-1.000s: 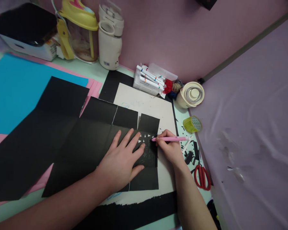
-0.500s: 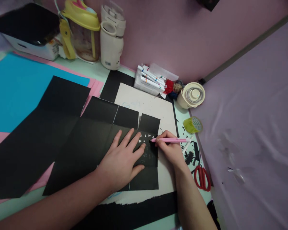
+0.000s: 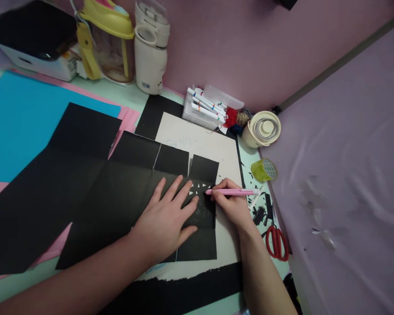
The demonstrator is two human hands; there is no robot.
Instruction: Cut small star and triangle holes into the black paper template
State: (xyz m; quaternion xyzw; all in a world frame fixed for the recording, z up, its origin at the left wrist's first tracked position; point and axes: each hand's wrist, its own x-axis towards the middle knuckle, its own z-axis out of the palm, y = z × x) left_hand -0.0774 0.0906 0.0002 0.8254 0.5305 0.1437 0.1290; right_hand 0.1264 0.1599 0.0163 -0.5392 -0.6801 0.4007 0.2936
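A large black sheet [image 3: 128,179] with folds and slits lies across the work surface. My left hand [image 3: 167,218] rests flat on it, fingers spread. Beside those fingertips, small white triangular cutouts [image 3: 198,186] and faint pencil-like lines show in the black sheet. My right hand [image 3: 230,201] pinches a pink pen-like tool [image 3: 236,192], whose tip touches the sheet just right of the cutouts. Under the black sheet lies a pale board [image 3: 203,140].
Red-handled scissors [image 3: 277,243], black scraps [image 3: 259,215] and a yellow-green tape roll [image 3: 263,169] lie at the right. Behind are a marker box [image 3: 203,111], a cream container [image 3: 264,129], a white bottle [image 3: 151,57] and a yellow-lidded jug [image 3: 110,48]. Blue paper [image 3: 26,118] lies left.
The camera view has shifted very slightly. Both hands and the pink tool keep nearly the same places on the black sheet.
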